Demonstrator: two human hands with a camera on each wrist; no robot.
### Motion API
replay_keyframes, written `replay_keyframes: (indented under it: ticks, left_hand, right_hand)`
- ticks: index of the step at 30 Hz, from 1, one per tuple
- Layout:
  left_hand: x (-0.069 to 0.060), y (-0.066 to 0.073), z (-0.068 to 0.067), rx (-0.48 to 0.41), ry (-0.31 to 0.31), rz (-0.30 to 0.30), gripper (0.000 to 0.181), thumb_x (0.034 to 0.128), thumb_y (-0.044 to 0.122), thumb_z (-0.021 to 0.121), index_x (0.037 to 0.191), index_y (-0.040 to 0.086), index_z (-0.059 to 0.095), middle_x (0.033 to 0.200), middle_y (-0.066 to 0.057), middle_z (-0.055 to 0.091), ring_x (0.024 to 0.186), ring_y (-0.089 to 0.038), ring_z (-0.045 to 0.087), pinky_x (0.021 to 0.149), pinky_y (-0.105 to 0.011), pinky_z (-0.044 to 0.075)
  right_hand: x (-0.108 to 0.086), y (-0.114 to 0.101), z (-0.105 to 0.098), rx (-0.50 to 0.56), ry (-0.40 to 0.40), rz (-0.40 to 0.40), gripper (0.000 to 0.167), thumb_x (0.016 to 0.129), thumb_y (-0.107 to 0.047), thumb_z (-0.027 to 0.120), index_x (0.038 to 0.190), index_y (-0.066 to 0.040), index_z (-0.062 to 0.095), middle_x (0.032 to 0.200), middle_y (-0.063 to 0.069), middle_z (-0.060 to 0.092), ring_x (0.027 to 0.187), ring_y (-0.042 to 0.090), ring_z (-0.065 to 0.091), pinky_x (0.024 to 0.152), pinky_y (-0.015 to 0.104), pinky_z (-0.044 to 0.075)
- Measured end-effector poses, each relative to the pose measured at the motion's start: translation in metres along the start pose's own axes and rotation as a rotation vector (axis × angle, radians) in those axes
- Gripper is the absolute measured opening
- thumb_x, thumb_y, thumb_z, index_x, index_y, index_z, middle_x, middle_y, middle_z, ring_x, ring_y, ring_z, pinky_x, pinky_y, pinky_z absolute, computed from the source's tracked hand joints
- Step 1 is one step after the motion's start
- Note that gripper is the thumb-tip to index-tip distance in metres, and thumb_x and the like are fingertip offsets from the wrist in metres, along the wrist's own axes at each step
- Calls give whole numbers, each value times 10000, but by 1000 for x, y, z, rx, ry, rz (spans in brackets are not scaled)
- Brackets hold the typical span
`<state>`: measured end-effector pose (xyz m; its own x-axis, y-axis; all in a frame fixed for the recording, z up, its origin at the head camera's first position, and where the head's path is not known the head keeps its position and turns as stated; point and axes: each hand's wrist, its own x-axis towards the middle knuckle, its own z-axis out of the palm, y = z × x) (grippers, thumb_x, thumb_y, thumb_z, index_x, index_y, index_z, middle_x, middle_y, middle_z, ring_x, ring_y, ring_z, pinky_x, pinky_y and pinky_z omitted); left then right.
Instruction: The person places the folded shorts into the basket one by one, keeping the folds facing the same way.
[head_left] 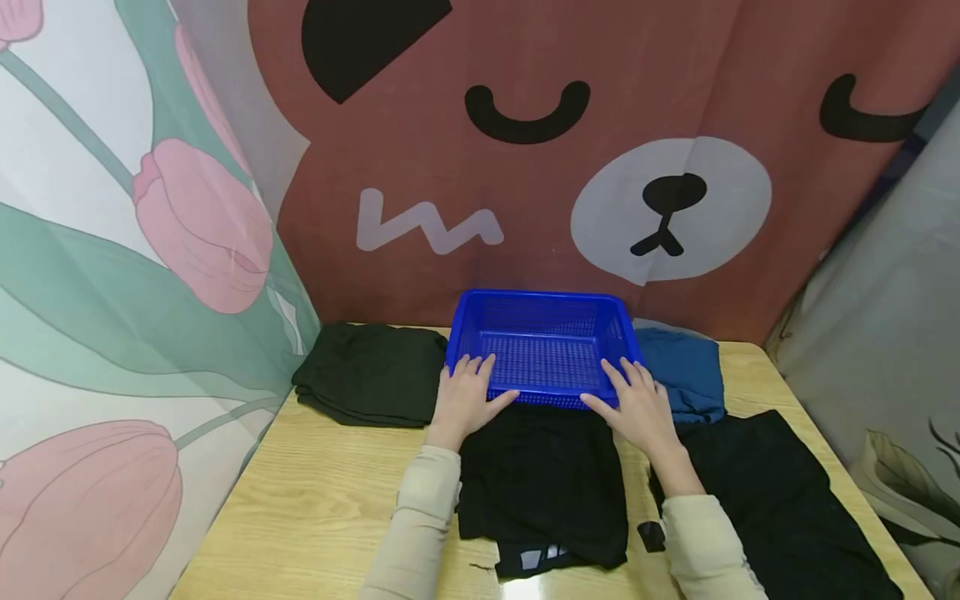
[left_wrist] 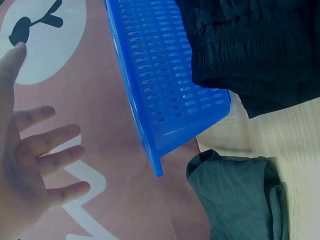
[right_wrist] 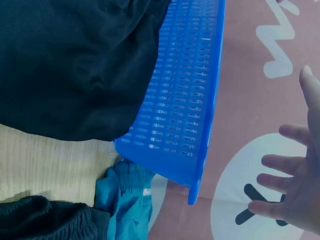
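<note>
Blue plastic basket, two hands over its near edge

Blue basket (head_left: 542, 358) sits at the far edge of the wooden table (head_left: 300, 517), right by the brown bear curtain (head_left: 660, 58), with folded clothes all around it. You can see straight down to its slotted floor.

So, hands: the left hand (head_left: 467, 398) is over the near left corner and the right hand (head_left: 636, 407) is over the near right corner. Both have fingers spread and pretty straight, thumbs pointing in toward each other, and neither is gripping anything. From the head view I can't tell if the fingertips touch the rim, but both wrist views show a gap between hand and basket. Beige sleeves (head_left: 420, 517) on both arms.

Clothes rundown: a dark green folded pile (head_left: 375, 375) is just left of the basket, and a blue folded garment (head_left: 681, 371) is just right of it. Front and centre, between the forearms, is a black garment (head_left: 543, 483) with some pale marks at its near edge. Another black garment (head_left: 772, 500) lies over on the right, partly behind the right forearm.

Backdrop: tulip curtain (head_left: 202, 225) on the left, greyish curtain (head_left: 870, 292) on the right.
</note>
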<state>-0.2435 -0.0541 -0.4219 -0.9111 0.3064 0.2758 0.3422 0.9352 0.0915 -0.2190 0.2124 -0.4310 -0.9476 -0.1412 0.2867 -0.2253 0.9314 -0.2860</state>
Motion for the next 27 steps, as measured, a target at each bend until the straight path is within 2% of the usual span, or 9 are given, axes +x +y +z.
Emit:
replay_keyframes:
  ticks: [8, 13, 16, 19, 27]
  left_hand:
    - [0, -3, -4, 56, 173, 57, 437, 849, 426, 549, 1083, 65, 626, 989, -86, 634, 907, -245, 573, 766, -417, 452]
    - [-2, -5, -5, 21, 305, 103, 249, 827, 296, 609, 877, 57, 657, 784, -78, 630, 699, -240, 594, 599, -376, 480]
    - [-3, -8, -4, -5, 363, 107, 185, 807, 244, 632, 772, 63, 643, 694, -62, 604, 609, -231, 582, 517, -360, 466]
    - [-5, -10, -4, -33, 391, 91, 157, 793, 212, 647, 737, 65, 637, 668, -54, 593, 573, -230, 575, 490, -355, 457]
    - [-10, -16, -2, -74, 399, 59, 143, 809, 197, 639, 778, 60, 666, 697, -47, 618, 574, -208, 584, 480, -327, 467]
  right_hand:
    - [0, -1, 1, 12, 197, -75, 482, 833, -311, 616, 1165, 33, 551, 1115, 249, 537, 1027, 399, 470, 787, 540, 409]
    - [-2, -2, 3, 57, 273, -72, 364, 827, -232, 631, 1067, 40, 607, 1023, 222, 592, 950, 369, 531, 721, 497, 461]
    - [-3, -5, 4, 91, 319, -82, 329, 821, -215, 637, 1027, 42, 625, 981, 209, 612, 912, 360, 555, 689, 489, 473]
    - [-3, -7, 6, 127, 362, -106, 301, 807, -197, 652, 989, 43, 641, 929, 191, 627, 854, 345, 577, 660, 476, 479]
    - [-3, -19, 9, 196, 428, -139, 239, 784, -163, 674, 930, 26, 662, 831, 144, 629, 702, 261, 590, 543, 411, 484]
